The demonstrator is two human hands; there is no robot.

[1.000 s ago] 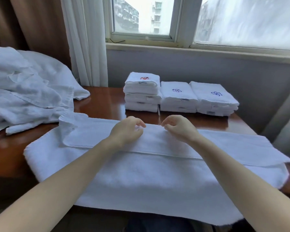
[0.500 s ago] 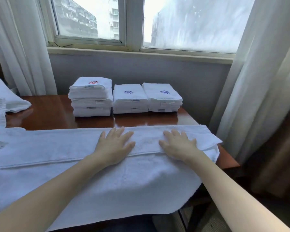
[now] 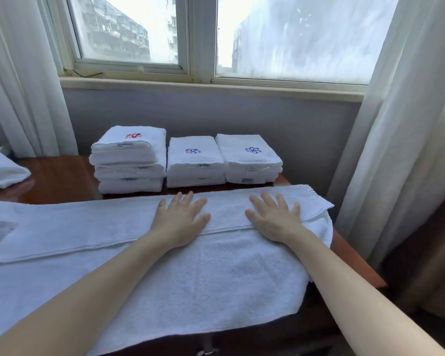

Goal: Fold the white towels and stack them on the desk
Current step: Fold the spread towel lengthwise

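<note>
The head camera gives me 1 large white towel (image 3: 216, 278) spread across the lower half of the frame. It lies on the brown desk (image 3: 62, 176) and hangs over its near edge. The towel's far long side is folded toward me, making a band whose straight hem runs from the left edge of the frame to the towel's right end.

My left hand (image 3: 180, 222) lies palm down on that band just left of centre. My right hand (image 3: 275, 219) lies palm down on it right of centre, near the towel's right end. Each grip is apart, with the fingers straight and spread, pressing flat on the cloth and clamped on nothing. Bare towel shows between the 2 hands.

Above the hands, mid-frame, 3 piles of folded towels sit side by side on the desk. The left stack (image 3: 129, 160) is the tallest and has a red emblem on top. The middle stack (image 3: 194, 163) and the right stack (image 3: 249, 158) each show a blue emblem.

At the left edge of the frame, part of a loose towel (image 3: 0, 170) lies on the desk. A window (image 3: 293, 34) fills the top of the frame, flanked by a left curtain (image 3: 23, 86) and a right curtain (image 3: 396, 124).
</note>
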